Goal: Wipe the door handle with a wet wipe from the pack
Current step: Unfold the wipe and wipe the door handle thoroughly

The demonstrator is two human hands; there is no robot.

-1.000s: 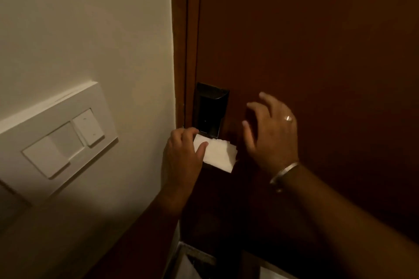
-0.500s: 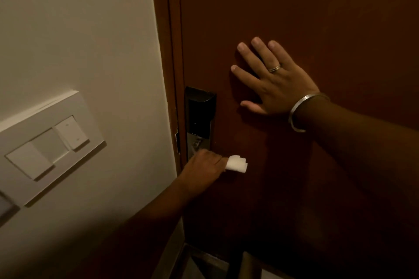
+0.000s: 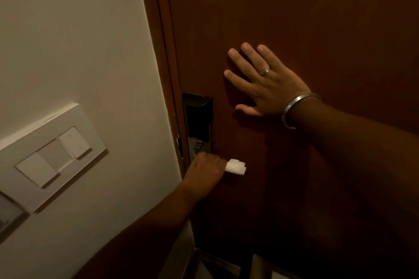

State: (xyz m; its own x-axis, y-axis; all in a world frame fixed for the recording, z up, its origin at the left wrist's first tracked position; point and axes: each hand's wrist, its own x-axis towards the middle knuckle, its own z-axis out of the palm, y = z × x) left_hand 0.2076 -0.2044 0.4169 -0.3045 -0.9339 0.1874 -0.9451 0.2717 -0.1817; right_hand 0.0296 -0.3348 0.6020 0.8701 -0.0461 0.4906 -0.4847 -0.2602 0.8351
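Note:
A dark brown door (image 3: 294, 18) fills the right side of the view. Near its left edge sits a black lock plate (image 3: 198, 118); the handle below it is hidden under my left hand. My left hand (image 3: 205, 171) is closed around the handle with a folded white wet wipe (image 3: 235, 166), whose end sticks out to the right of my fingers. Higher up and to the right, my right hand (image 3: 265, 81) lies flat on the door with the fingers spread, a ring and a metal bangle on it. No wipe pack is in view.
A cream wall (image 3: 79, 41) stands to the left of the door frame (image 3: 163, 52). A white switch panel (image 3: 54, 156) is mounted on the wall at lower left. Dim floor and some pale shapes show at the bottom edge.
My right hand left the wipe and went up to press flat on the door. My left hand bunched the wipe and closed over the handle.

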